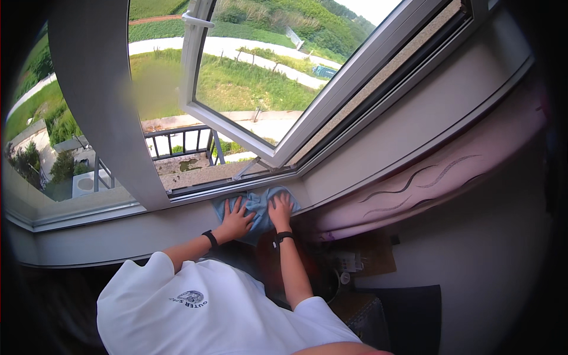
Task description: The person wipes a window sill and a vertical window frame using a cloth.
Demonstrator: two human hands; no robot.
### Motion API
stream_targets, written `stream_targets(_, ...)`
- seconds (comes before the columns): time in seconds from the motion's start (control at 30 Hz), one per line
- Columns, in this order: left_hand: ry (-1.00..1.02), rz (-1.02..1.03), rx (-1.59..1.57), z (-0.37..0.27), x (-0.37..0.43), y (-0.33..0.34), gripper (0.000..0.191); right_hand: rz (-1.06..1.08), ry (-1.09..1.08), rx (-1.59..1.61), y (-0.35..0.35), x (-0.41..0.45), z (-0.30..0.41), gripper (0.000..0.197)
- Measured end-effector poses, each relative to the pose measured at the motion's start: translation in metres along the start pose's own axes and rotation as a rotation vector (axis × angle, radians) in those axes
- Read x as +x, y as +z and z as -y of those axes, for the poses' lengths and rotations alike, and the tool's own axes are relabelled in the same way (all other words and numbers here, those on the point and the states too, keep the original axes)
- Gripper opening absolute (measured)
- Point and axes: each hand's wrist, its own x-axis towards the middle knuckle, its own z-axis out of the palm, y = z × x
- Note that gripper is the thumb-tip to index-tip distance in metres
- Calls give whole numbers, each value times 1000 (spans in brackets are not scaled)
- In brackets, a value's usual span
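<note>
A light blue cloth (258, 205) lies crumpled on the white windowsill (120, 233), near its right corner below the open window. My left hand (237, 222) rests palm down on the left part of the cloth with its fingers spread. On the cloth's right part, my right hand (280, 211) presses down, fingers apart and pointing toward the window frame. A raised fold of cloth stands between the two hands. Neither hand has its fingers wrapped around the cloth. Both wrists wear dark bands.
A white-framed window sash (277, 157) stands swung outward, joined by a metal stay (246, 169). A wide mullion (100, 102) rises at left. Outside is a dark metal railing (177, 141). A pink curtain (399, 191) hangs at right, above a cluttered brown surface (377, 259).
</note>
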Motion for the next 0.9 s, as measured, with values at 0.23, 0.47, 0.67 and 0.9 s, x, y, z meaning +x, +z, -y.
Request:
stream_targets(0.23, 205, 91, -38, -3, 23, 11, 16, -197, -88, 382, 18, -46, 16, 34)
stream_targets(0.47, 280, 101, -247, -47, 124, -79, 14, -267, 195, 940, -81, -3, 5, 30)
stream_targets(0.67, 676, -599, -77, -136, 255, -267, 20, -874, -200, 435, -343, 47, 34, 28)
stream_targets(0.9, 582, -1015, 229, -212, 383, -412, 38, -1139, -306, -174, -513, 125, 66, 29)
